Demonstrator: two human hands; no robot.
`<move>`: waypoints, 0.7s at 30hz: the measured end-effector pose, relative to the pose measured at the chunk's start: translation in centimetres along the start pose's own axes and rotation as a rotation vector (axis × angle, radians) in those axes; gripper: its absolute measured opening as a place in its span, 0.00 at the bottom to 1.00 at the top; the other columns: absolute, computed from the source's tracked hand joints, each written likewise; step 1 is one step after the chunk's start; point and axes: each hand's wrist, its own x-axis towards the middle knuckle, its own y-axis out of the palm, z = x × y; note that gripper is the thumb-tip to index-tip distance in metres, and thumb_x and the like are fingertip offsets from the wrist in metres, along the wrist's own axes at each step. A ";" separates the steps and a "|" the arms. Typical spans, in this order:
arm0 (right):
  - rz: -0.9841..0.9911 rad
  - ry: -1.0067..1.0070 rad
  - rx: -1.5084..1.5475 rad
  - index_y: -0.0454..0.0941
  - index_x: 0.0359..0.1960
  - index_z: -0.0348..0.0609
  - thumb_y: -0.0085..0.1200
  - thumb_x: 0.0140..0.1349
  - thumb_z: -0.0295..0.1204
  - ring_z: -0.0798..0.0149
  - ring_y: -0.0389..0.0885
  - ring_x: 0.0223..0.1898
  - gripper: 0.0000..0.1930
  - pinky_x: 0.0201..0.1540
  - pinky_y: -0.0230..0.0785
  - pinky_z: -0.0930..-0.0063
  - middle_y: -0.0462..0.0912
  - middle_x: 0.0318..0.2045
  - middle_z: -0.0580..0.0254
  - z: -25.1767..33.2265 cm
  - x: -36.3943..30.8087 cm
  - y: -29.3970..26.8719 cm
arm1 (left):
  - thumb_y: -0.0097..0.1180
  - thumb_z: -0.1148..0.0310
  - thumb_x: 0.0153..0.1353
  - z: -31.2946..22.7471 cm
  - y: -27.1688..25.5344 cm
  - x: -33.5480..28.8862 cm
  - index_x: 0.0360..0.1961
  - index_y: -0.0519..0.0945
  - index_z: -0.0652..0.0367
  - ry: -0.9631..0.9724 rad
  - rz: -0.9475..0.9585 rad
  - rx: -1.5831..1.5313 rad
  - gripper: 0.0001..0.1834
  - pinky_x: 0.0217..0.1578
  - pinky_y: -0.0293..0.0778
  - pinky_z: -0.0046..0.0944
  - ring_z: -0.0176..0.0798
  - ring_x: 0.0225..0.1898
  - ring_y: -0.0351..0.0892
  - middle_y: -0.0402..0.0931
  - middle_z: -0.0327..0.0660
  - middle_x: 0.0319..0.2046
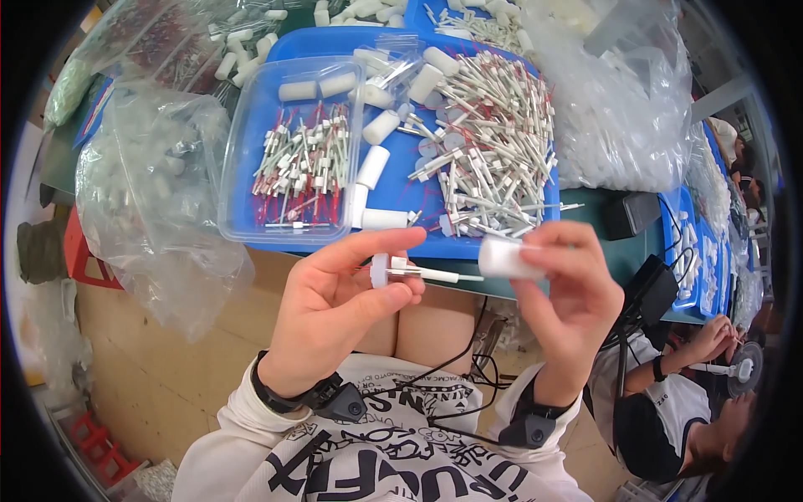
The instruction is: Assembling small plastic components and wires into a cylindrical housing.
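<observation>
My left hand [335, 289] pinches a small assembly [401, 269] between thumb and fingers. It has a pale round cap at one end, a white block with metal strips, and a thin white rod pointing right. In my right hand [569, 289] is a white plastic cylinder [506, 258], gripped by thumb and fingers and slightly blurred. The rod's tip lies close to the cylinder's left end; I cannot tell whether it is inside. Both hands are above my lap, at the near edge of a blue tray [393, 188].
A clear plastic box [230, 201] of white parts with red wires stands on the tray's left. Right of it lies a heap of similar parts [493, 142]. Plastic bags [159, 192] flank the tray. A black adapter [629, 216] sits at right, near a co-worker's hand [715, 339].
</observation>
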 end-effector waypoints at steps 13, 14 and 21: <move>0.031 -0.060 0.159 0.80 0.28 0.38 0.54 0.44 0.10 0.63 0.79 0.37 0.11 0.40 0.71 0.76 0.79 0.38 0.49 -1.3 -3.1 -2.9 | 0.52 0.88 0.52 0.8 1.7 0.1 0.48 0.75 0.68 0.044 0.116 0.254 0.19 0.47 0.72 0.34 0.36 0.42 0.75 0.68 0.43 0.44; 0.044 -0.058 0.119 0.80 0.28 0.38 0.54 0.43 0.11 0.64 0.79 0.37 0.11 0.39 0.71 0.76 0.79 0.38 0.49 -1.4 -3.1 -3.0 | 0.52 0.89 0.52 0.8 1.9 0.1 0.47 0.75 0.68 0.046 0.094 0.266 0.19 0.46 0.73 0.34 0.36 0.42 0.75 0.68 0.43 0.44; 0.021 0.023 0.103 0.81 0.29 0.37 0.57 0.41 0.11 0.64 0.79 0.37 0.12 0.38 0.71 0.77 0.80 0.37 0.50 -1.5 -3.6 -3.0 | 0.53 0.89 0.51 1.2 2.2 0.2 0.45 0.77 0.68 0.075 0.087 0.322 0.18 0.43 0.74 0.31 0.35 0.40 0.76 0.68 0.42 0.42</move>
